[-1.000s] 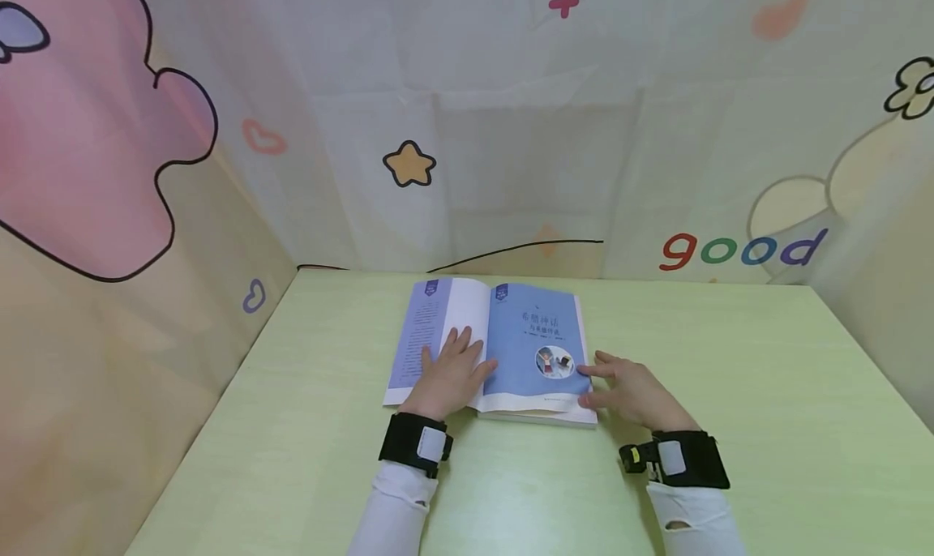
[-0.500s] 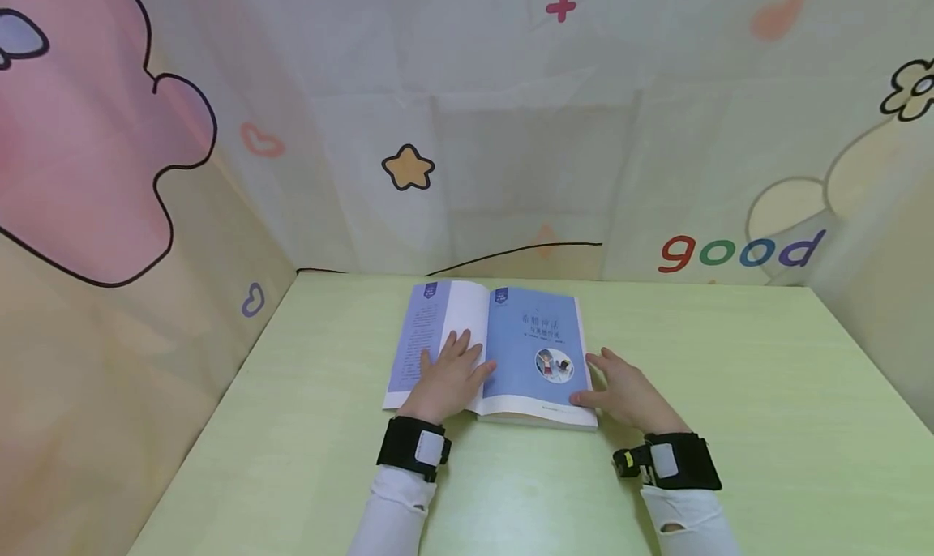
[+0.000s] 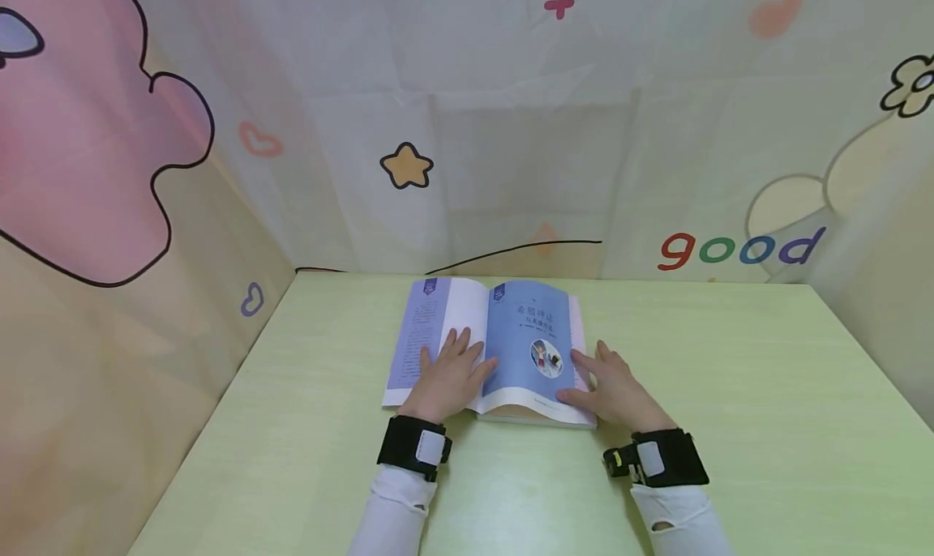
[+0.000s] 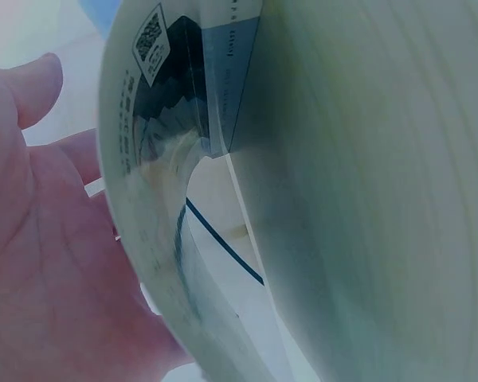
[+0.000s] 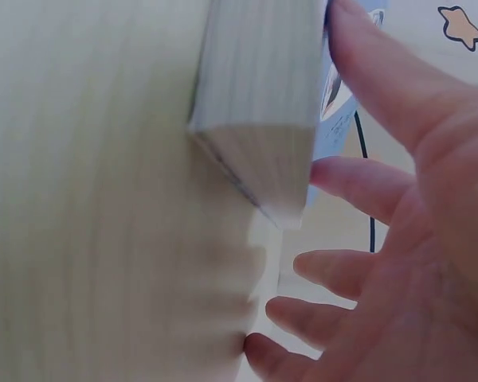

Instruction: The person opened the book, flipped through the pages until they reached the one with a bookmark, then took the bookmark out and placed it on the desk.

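Our left grip [image 3: 447,382] and right grip [image 3: 619,390] touch the book [image 3: 419,329], unclenched. The page [image 3: 511,337] seems limp; pinch its right edge.

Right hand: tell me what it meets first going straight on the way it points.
The right hand would likely meet the open book first; its thumb appears to touch the blue page, though exact depth is unclear.

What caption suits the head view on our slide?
Left hand rests on an open book, right hand touches its blue page near the outer edge.
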